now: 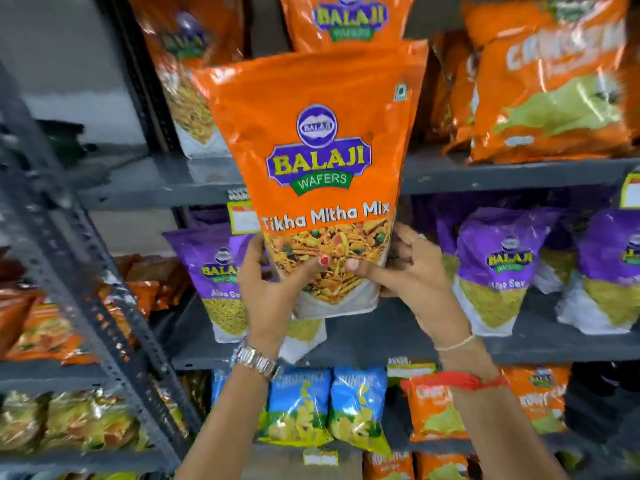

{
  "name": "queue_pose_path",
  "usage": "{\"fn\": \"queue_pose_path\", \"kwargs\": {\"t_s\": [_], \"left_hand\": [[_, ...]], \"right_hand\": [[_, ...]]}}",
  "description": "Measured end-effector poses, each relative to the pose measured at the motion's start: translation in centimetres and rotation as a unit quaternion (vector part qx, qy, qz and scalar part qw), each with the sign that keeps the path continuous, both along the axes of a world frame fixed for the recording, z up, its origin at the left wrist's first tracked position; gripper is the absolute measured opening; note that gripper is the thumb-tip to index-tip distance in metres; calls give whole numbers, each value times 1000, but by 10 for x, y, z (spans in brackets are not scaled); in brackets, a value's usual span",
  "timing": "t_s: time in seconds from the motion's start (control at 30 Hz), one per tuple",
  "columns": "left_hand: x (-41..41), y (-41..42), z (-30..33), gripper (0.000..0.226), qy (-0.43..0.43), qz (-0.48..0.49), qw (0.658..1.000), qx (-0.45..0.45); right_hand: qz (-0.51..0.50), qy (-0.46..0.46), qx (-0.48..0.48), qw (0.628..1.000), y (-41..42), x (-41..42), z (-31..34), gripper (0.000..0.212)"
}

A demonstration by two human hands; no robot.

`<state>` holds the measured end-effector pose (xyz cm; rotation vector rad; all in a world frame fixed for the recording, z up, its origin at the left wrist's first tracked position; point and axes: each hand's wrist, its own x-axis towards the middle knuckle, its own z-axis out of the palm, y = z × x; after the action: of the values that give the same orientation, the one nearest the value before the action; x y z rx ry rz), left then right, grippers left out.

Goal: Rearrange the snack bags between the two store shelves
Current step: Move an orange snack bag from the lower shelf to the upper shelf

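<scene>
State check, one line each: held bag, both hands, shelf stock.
Tikha Mitha Mix bag: upright, sealed, held off the shelf by its bottom.
Left hand: gripping the bag's lower left.
Right hand: gripping the bag's lower right.
Purple Aloo Sev bags: standing, middle shelf.
Orange bags: leaning, upper shelf.

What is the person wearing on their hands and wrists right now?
The arms are bare, with no sleeves in view. The left hand has red polish on the thumbnail and a silver metal watch on the wrist. The right hand has a ring on one finger, a thin pale thread at the wrist, and a red thread band further down the forearm.
</scene>
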<state>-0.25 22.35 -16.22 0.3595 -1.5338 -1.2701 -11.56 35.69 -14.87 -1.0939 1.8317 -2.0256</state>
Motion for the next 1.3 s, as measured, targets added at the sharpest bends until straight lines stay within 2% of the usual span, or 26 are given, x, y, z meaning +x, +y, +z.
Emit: {"fn": "queue_pose_path", "kwargs": {"t_s": [0.17, 0.33, 0.4, 0.5, 0.6, 0.7, 0.83, 1.13, 1.3], "left_hand": [[14, -33, 78, 44, 37, 10, 999, -36], [14, -91, 135, 46, 7, 33, 999, -42], [13, -116, 152, 51, -10, 34, 999, -37], [12, -148, 172, 66, -23, 49, 998, -24], [11, -175, 177, 61, -23, 65, 998, -13], [13, -195, 174, 52, -30, 67, 997, -3], [13, -215, 163, 44, -34, 65, 997, 1], [5, -232, 149, 45, -33, 62, 998, 2], [6, -241, 145, 61, -42, 42, 998, 4]], "right_hand": [[19, 59, -30, 998, -43, -3, 73, 53], [10, 71, -35, 997, -107, -6, 128, 50], [29, 54, -32, 998, -131, -6, 141, 40], [25, 44, -26, 998, -164, -3, 156, 51], [28, 39, -22, 999, -189, 4, 164, 54], [24, 40, -17, 999, -209, 8, 163, 45], [17, 35, -4, 999, -232, 8, 151, 43], [30, 37, 3, 999, -245, -1, 140, 37], [30, 40, 32, 998, -241, 3, 143, 48]]}}
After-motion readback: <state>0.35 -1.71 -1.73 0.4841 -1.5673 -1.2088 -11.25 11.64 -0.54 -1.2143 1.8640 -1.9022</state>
